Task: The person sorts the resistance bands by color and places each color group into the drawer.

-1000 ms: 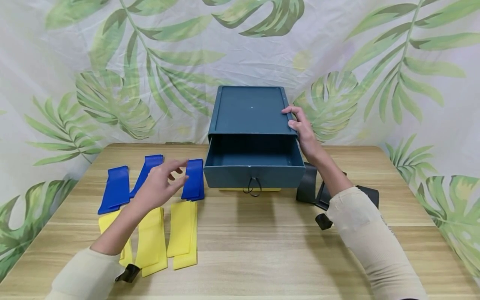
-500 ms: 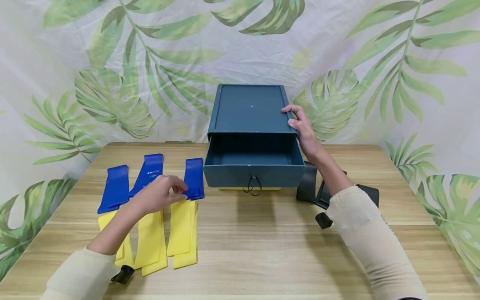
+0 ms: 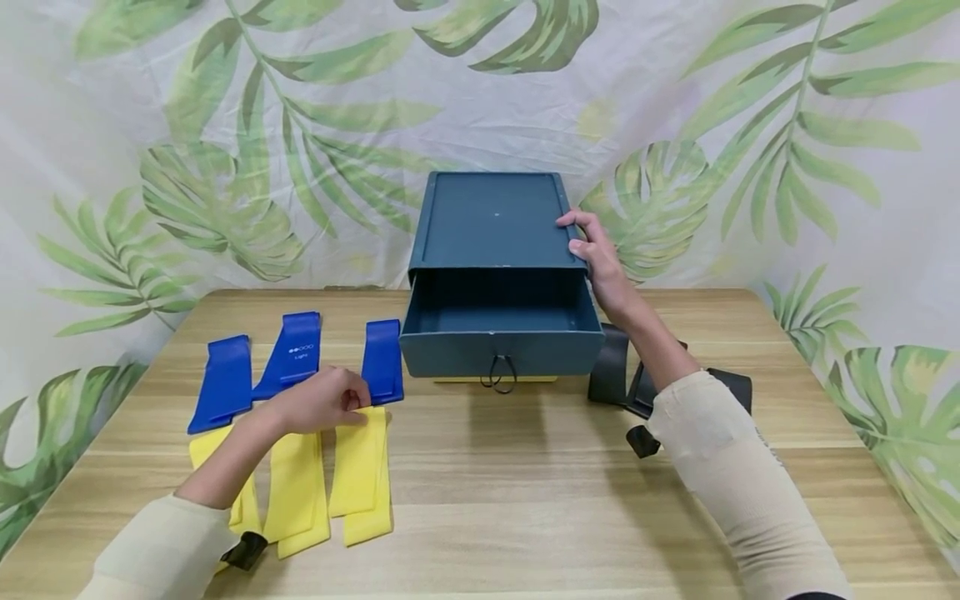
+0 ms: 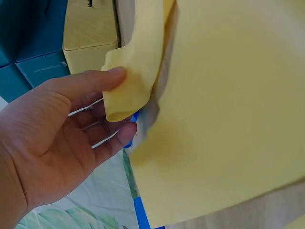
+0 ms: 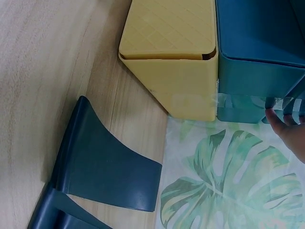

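In the head view my left hand (image 3: 322, 402) is over the far end of the rightmost yellow resistance band (image 3: 356, 471). The left wrist view shows its thumb (image 4: 114, 76) on the band's folded end and the fingers behind, pinching it. My right hand (image 3: 603, 262) holds the right edge of a dark blue drawer box (image 3: 491, 217), with fingertips over the top rim. The box's drawer (image 3: 501, 354) is pulled out, and its visible inside holds nothing. A black cord loop hangs from the drawer front.
Several blue bands (image 3: 225, 375) lie behind the yellow ones on the left. Black bands (image 3: 611, 362) lie right of the box, partly behind the right forearm. A yellow box (image 5: 169, 86) sits under the blue one. A leaf-print cloth hangs behind the table.
My left hand has come down and nearer from beside the blue bands to the yellow band's end, and its fingers have closed on it. The right hand has stayed on the box.
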The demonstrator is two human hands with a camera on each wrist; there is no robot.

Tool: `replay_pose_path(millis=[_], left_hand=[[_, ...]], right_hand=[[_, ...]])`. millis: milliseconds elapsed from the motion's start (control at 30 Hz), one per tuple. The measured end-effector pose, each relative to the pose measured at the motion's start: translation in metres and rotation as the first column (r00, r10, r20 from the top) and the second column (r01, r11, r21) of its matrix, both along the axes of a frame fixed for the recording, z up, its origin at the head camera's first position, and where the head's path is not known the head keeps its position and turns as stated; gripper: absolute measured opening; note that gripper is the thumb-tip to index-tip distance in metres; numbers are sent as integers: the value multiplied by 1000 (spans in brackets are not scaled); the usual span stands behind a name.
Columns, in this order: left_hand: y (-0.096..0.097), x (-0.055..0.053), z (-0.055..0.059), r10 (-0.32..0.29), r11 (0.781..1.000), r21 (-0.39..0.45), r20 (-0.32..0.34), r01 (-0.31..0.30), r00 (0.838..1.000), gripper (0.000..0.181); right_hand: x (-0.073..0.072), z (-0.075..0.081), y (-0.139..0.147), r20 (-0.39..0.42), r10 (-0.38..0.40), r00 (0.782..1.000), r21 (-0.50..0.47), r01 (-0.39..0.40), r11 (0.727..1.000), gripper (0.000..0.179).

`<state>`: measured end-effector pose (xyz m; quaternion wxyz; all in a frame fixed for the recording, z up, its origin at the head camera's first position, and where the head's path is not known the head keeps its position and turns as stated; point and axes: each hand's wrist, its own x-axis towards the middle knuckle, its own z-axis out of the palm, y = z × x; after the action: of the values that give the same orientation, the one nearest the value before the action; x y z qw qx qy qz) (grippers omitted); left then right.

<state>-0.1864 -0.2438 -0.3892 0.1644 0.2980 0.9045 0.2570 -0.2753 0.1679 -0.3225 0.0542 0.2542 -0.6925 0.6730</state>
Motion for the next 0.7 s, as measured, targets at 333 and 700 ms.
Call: replay_pose_path(millis=[333,700], left_hand=[[7,7,16,37,994,100,6,-37,999,18],[11,6,28,-30,991,133,-3,31,1000,35]], right_hand=[[0,0,0,-10,-5,1000,8,5,1000,38],[0,0,1,-12,-9,1000,24,9,1000,38]])
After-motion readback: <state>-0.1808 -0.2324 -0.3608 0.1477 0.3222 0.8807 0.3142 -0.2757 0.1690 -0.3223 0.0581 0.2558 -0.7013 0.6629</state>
